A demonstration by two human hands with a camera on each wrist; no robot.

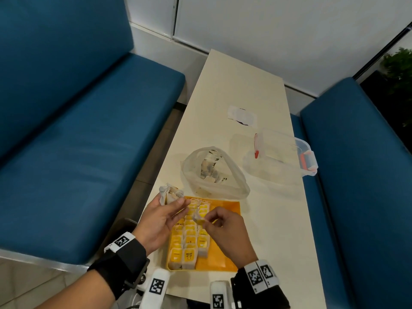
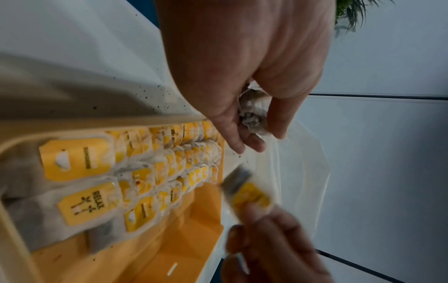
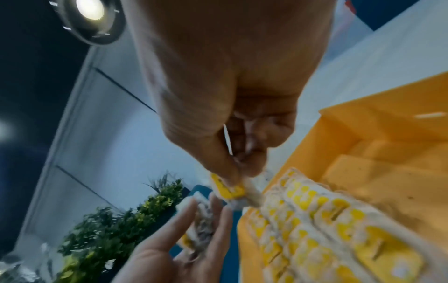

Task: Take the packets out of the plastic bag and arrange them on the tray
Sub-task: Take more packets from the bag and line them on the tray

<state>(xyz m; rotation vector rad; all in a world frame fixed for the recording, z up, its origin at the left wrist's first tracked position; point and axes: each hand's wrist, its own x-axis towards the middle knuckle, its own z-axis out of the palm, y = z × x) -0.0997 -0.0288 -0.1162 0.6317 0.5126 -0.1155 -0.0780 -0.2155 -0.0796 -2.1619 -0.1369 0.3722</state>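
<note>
A yellow tray [image 1: 225,210] at the table's near end holds rows of tea-bag packets [image 1: 190,241] with yellow tags along its left side. My left hand [image 1: 165,210] holds a bunch of packets [image 1: 169,194] above the tray's far-left corner; the bunch [image 2: 252,114] sits between thumb and fingers. My right hand [image 1: 214,219] pinches one packet [image 1: 198,217] by its yellow tag [image 3: 227,188] over the tray's middle. The clear plastic bag [image 1: 214,172] lies open just beyond the tray with more packets inside.
A clear plastic box [image 1: 283,152] with red latches stands at the table's right edge. A small white wrapper [image 1: 242,115] lies farther back. Blue benches [image 1: 78,130] flank the narrow cream table [image 1: 274,219]. The tray's right half [image 2: 184,239] is bare.
</note>
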